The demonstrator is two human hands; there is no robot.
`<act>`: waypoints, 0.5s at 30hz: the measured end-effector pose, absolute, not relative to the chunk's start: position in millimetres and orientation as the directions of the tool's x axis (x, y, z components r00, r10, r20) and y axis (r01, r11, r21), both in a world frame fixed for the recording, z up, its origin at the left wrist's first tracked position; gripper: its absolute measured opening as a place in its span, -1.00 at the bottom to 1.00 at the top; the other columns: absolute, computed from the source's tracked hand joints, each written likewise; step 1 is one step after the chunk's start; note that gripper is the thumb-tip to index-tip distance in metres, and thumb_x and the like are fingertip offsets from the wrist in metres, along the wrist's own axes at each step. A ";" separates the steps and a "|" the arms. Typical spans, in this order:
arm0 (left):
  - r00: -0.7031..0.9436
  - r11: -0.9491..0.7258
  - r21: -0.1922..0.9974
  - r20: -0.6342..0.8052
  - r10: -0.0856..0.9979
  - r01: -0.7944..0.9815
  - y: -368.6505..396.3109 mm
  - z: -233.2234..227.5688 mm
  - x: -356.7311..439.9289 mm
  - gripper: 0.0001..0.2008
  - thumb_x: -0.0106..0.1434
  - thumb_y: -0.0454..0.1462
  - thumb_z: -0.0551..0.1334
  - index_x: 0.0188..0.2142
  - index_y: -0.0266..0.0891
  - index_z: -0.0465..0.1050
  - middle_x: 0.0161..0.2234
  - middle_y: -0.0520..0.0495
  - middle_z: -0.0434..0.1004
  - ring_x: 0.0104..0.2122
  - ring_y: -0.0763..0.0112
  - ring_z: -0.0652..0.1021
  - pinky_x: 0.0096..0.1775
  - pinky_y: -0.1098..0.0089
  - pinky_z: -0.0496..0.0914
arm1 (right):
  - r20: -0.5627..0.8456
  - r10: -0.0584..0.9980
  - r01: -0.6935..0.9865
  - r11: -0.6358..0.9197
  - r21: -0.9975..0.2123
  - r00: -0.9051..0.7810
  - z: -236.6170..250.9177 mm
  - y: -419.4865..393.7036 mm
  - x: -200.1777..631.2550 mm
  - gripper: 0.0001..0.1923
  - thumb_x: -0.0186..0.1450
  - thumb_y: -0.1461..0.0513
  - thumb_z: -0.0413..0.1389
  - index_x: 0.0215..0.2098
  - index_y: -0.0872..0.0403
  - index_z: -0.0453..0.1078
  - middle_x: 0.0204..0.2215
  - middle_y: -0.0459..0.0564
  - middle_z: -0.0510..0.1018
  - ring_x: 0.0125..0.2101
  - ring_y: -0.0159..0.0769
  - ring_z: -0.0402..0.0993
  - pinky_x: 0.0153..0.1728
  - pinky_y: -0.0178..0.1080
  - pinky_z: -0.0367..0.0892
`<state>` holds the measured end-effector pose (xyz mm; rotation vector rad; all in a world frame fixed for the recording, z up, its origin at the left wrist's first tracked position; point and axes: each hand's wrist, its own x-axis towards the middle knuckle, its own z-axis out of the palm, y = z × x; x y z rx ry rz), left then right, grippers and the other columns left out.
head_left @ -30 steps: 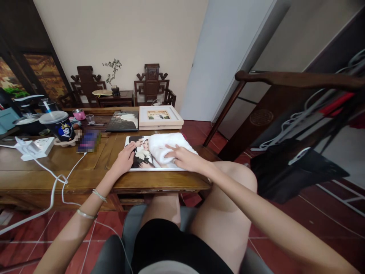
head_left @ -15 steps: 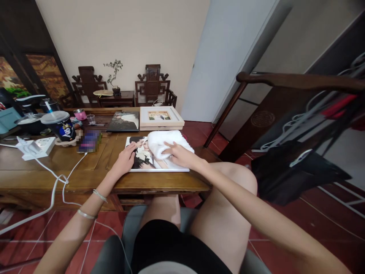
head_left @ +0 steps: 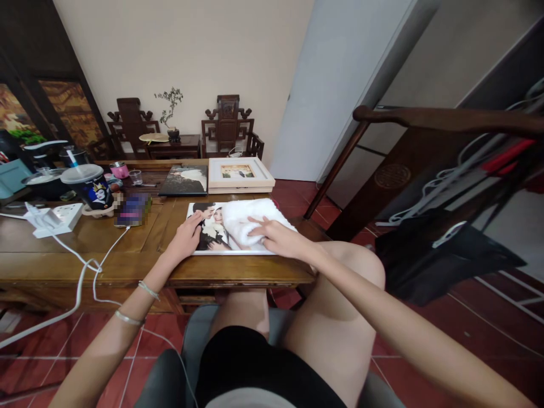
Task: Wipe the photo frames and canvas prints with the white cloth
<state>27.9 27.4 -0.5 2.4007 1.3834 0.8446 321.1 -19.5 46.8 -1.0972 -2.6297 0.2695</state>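
Under the right hand (head_left: 278,238), a fluffy white cloth (head_left: 244,221).

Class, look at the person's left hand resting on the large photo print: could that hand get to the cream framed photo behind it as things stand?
Probably yes. The left hand lies flat on the photo print, holding nothing, and the framed photo sits just beyond the print's far edge with only bare table between.

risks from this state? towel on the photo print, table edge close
1. The print lies at the table's near edge; only the left hand pins it, so a hard wipe could slide it off.
2. The right hand presses the towel onto the picture; grit could scratch it.
3. The cup and cable share the table; a snag could spill drink toward the print.
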 end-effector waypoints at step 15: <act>0.373 -0.513 0.493 0.358 0.856 0.703 31.2 -3.0 26.6 -0.51 0.36 -0.29 -0.04 0.22 -0.28 0.35 0.30 -0.14 0.28 0.33 0.25 0.25 0.36 0.13 0.06 | 0.211 0.775 0.751 0.631 -0.195 -0.596 41.7 19.6 303.0 -0.37 0.06 0.52 -0.09 0.03 0.15 0.52 0.01 0.13 0.60 0.29 0.03 0.19 0.25 0.15 0.14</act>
